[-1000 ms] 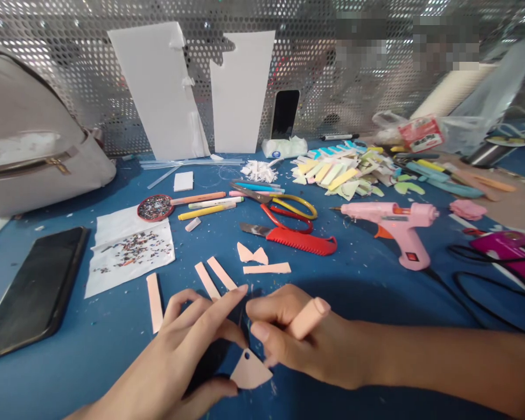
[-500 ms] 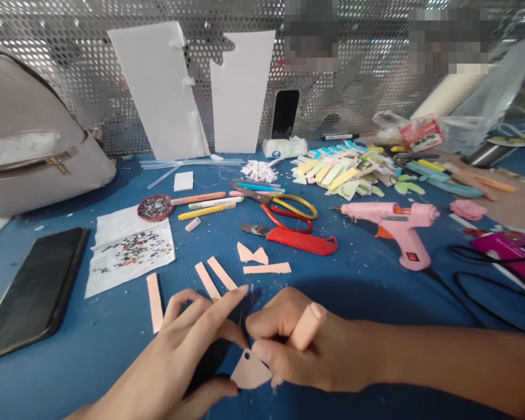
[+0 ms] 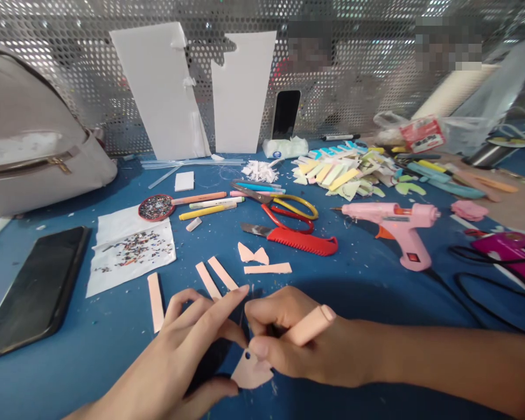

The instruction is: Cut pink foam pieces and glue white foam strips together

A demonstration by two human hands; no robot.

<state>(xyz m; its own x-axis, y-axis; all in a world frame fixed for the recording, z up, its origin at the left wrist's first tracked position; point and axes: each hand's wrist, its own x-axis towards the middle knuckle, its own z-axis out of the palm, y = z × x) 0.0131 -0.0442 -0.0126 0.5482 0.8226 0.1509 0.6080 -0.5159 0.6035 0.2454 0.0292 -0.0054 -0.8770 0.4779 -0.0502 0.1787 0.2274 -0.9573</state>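
My left hand (image 3: 188, 356) rests on the blue table (image 3: 367, 291) at the bottom middle, thumb and fingers pinching a small peach foam piece (image 3: 247, 373) that lies flat. My right hand (image 3: 297, 344) is closed around a peach-barrelled pen-like tool (image 3: 310, 325), its tip pressed at the top corner of the foam piece, where a small dark mark shows. Several peach foam strips (image 3: 210, 280) and offcuts (image 3: 254, 255) lie just beyond my fingers.
A red utility knife (image 3: 295, 239), scissors (image 3: 284, 207), pens (image 3: 207, 204) and a pink glue gun (image 3: 394, 224) with black cord (image 3: 472, 274) lie mid-table. A black phone (image 3: 32, 289) and glitter paper (image 3: 131, 251) sit left, a grey bag (image 3: 35, 146) far left. Foam scraps (image 3: 336, 172) pile at the back.
My right hand has tilted the pen-like tool and shifted slightly over the foam piece's corner. The left hand has stayed put.
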